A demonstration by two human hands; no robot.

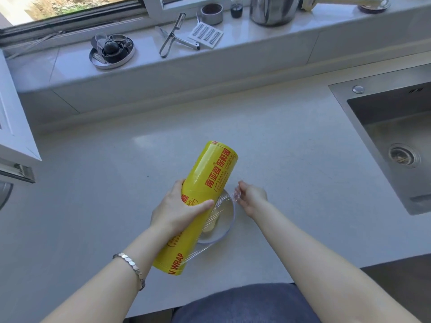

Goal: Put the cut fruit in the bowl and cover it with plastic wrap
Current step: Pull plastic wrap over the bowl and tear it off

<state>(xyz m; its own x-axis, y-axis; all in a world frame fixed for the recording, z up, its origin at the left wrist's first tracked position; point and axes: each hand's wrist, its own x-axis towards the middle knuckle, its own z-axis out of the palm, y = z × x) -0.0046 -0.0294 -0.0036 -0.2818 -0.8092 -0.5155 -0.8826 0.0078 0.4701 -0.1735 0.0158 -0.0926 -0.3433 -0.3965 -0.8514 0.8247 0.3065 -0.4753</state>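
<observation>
My left hand [177, 210] grips a big yellow roll of plastic wrap [205, 187] and holds it slanted above the counter. Under the roll's right side sits a clear glass bowl [227, 226], half hidden by it. Pale yellow cut fruit [211, 226] shows inside the bowl. My right hand [251, 197] pinches the free edge of the clear film [224, 201], which stretches from the roll across the bowl's top.
A steel sink [396, 136] is set into the counter at the right. The window sill behind holds a round metal tray [112, 52], a peeler [172, 36], a white grater [205, 34], a small tin [211, 14] and a steel pot [272, 10]. An open cabinet door [14, 127] juts in at the left.
</observation>
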